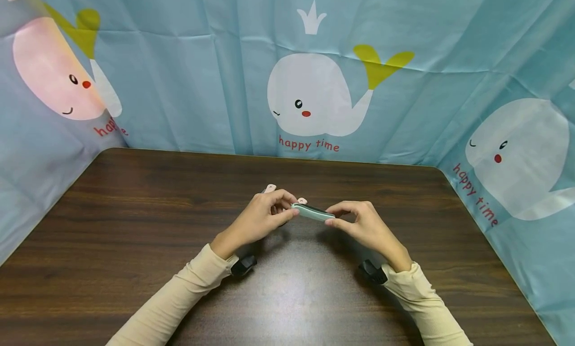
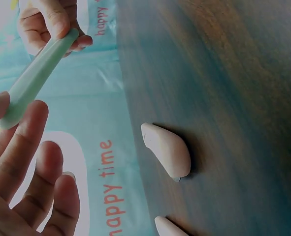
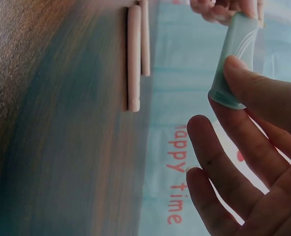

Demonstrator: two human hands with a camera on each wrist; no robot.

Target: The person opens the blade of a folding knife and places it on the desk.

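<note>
1. Pale-green handle [image 1: 313, 213]: raised above the wood-grain table [image 1: 157, 211].
2. Left hand [image 1: 262, 212]: thumb and finger clamped on handle's left end. Right hand [image 1: 363, 222]: same, right end.
3. Two pink pieces [image 2: 169, 153] lie beyond handle.
4. Step looks like two-handed handling; next move probably needs steady pinches, both ends.
</note>
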